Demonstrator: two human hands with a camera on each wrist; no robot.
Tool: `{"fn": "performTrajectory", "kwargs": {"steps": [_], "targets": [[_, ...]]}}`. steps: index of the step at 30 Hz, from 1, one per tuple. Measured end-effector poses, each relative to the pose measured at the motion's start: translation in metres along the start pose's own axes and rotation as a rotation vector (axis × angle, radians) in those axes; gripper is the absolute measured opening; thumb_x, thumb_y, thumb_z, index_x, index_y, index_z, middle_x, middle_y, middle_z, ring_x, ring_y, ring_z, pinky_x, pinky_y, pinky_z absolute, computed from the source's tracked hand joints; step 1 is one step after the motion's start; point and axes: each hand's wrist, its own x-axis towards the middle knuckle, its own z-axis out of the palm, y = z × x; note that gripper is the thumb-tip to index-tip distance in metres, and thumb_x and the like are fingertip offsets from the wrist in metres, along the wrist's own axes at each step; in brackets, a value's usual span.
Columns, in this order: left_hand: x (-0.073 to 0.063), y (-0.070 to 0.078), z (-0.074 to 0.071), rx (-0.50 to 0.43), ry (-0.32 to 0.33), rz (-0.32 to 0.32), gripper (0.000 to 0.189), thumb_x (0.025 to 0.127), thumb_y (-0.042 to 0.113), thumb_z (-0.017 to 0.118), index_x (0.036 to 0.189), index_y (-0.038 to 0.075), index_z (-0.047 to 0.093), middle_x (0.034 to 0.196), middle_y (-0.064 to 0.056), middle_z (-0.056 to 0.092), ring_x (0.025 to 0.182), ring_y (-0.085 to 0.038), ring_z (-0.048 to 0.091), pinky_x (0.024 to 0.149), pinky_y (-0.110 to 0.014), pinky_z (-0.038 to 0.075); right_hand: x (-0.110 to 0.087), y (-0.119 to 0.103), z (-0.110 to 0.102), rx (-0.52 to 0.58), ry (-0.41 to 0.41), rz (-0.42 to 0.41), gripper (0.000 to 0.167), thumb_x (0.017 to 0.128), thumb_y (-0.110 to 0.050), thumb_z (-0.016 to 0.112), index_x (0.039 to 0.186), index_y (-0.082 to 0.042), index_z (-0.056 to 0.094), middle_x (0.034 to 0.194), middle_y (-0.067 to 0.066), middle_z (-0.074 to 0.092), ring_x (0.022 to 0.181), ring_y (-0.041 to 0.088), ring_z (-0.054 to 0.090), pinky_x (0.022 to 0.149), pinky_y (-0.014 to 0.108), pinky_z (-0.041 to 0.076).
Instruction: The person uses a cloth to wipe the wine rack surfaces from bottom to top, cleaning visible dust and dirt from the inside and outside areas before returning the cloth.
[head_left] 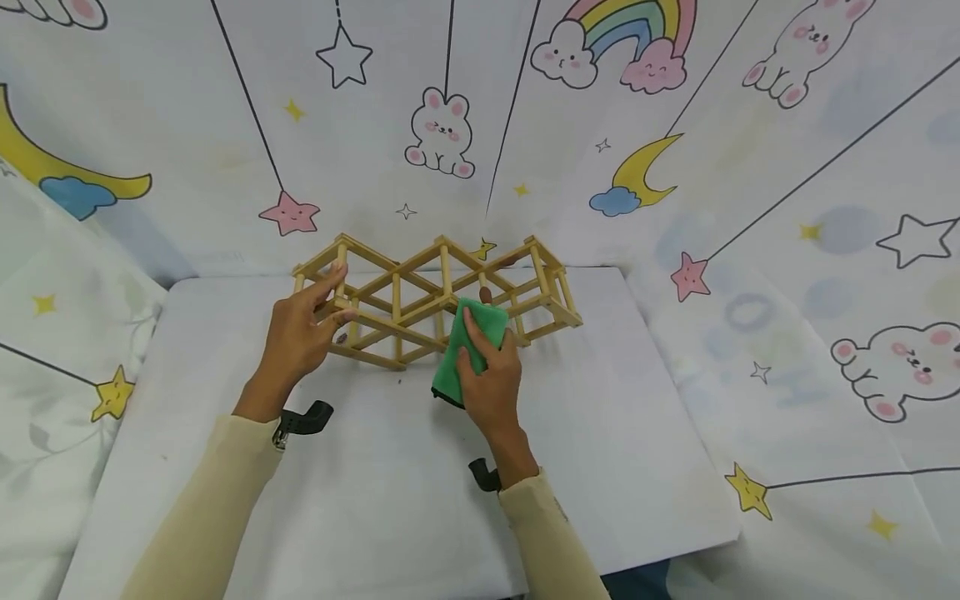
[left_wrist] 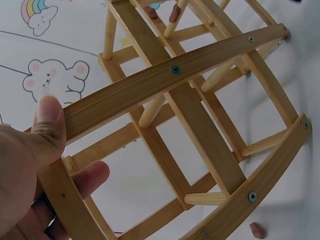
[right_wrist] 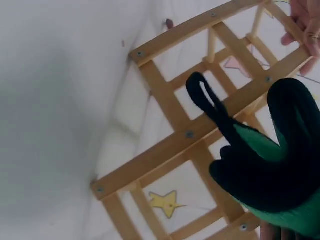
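A folding wooden lattice rack (left_wrist: 130, 92) of slats and round rods stands opened out, with screws at its joints. At its left end my left hand (head_left: 296, 333) grips the frame, the thumb against one slat and the fingers round the other side. My right hand (head_left: 491, 383) holds a folded green cloth (head_left: 452, 367) against the middle of the rack, with a fingertip showing beyond the cloth. Dark edging and a hanging loop (right_wrist: 202, 97) on the cloth fill much of the right wrist view, hiding most of that hand.
Under the rack is a white-covered table (head_left: 600, 433), its back edge close behind the rack. A curtain (head_left: 360, 158) printed with rabbits, stars and moons surrounds it. A small brown object (left_wrist: 257, 230) lies by the rack's left end. Black straps are on both wrists.
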Motion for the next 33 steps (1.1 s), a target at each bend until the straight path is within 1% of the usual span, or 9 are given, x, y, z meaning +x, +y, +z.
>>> {"fn": "performTrajectory", "kwargs": {"steps": [3,5,11,13,16,19,24,30,33], "targets": [[0.000,-0.001,-0.003,-0.002,-0.003,0.011,0.070,0.099,0.019,0.075,0.162,0.023,0.045,0.164,-0.013,0.047,0.134,-0.049,0.061,0.106,-0.065,0.052,0.002,0.003,0.000,-0.128,0.075,0.061,0.061,0.089,0.002,0.071,0.143,-0.026,0.068,0.121,0.023,0.064,0.104,0.031,0.068,0.076,0.045,0.063],[-0.001,-0.001,-0.004,0.003,-0.005,0.012,0.070,0.099,0.019,0.075,0.162,0.023,0.045,0.164,-0.013,0.045,0.133,-0.050,0.061,0.106,-0.066,0.052,0.002,0.005,-0.004,-0.167,0.090,0.089,0.062,0.086,0.003,0.071,0.141,-0.026,0.070,0.119,0.021,0.065,0.102,0.030,0.068,0.073,0.045,0.063],[-0.002,-0.002,-0.006,0.006,0.008,-0.008,0.070,0.098,0.017,0.076,0.162,0.022,0.046,0.166,-0.011,0.044,0.133,-0.050,0.061,0.106,-0.066,0.051,0.007,0.000,-0.006,-0.086,-0.090,0.024,0.060,0.099,-0.007,0.068,0.153,-0.033,0.059,0.141,0.023,0.056,0.118,0.032,0.064,0.087,0.045,0.062],[-0.001,-0.001,-0.004,0.006,-0.002,-0.002,0.070,0.099,0.017,0.075,0.162,0.022,0.046,0.165,-0.012,0.045,0.133,-0.049,0.061,0.107,-0.066,0.051,0.008,-0.002,-0.008,-0.112,-0.088,0.032,0.061,0.098,-0.006,0.067,0.152,-0.033,0.060,0.137,0.023,0.058,0.112,0.032,0.064,0.081,0.044,0.062],[0.000,-0.001,-0.002,0.015,-0.005,0.013,0.070,0.099,0.017,0.076,0.162,0.021,0.046,0.163,-0.014,0.048,0.132,-0.050,0.062,0.107,-0.067,0.050,0.011,-0.003,-0.014,-0.229,-0.061,0.051,0.060,0.095,-0.005,0.068,0.147,-0.034,0.065,0.127,0.021,0.062,0.098,0.030,0.064,0.070,0.044,0.059],[-0.001,0.000,-0.002,0.022,0.005,0.021,0.070,0.098,0.016,0.076,0.162,0.018,0.047,0.163,-0.014,0.047,0.131,-0.051,0.062,0.106,-0.067,0.051,0.013,-0.004,-0.016,-0.314,-0.084,0.056,0.056,0.095,-0.010,0.067,0.145,-0.036,0.067,0.123,0.020,0.062,0.092,0.029,0.063,0.063,0.043,0.056],[0.000,0.000,-0.002,0.017,-0.005,0.017,0.070,0.098,0.016,0.076,0.162,0.018,0.046,0.164,-0.012,0.046,0.133,-0.050,0.061,0.108,-0.066,0.050,0.012,-0.004,-0.018,-0.326,-0.074,0.074,0.054,0.094,-0.010,0.067,0.142,-0.034,0.070,0.116,0.018,0.062,0.087,0.028,0.063,0.058,0.039,0.054],[0.000,0.000,-0.003,0.017,0.007,0.020,0.069,0.098,0.017,0.076,0.161,0.017,0.048,0.161,-0.015,0.050,0.131,-0.050,0.063,0.106,-0.066,0.051,0.016,-0.005,-0.020,-0.309,-0.114,0.043,0.053,0.096,-0.011,0.068,0.143,-0.036,0.069,0.132,0.020,0.061,0.095,0.030,0.066,0.063,0.043,0.055],[0.000,-0.001,-0.002,0.008,0.006,0.017,0.070,0.098,0.017,0.076,0.161,0.020,0.047,0.160,-0.015,0.051,0.132,-0.050,0.063,0.107,-0.066,0.051,0.016,-0.006,-0.020,-0.314,-0.092,0.061,0.053,0.094,-0.010,0.068,0.140,-0.036,0.071,0.127,0.019,0.063,0.090,0.029,0.065,0.061,0.042,0.054]]}}
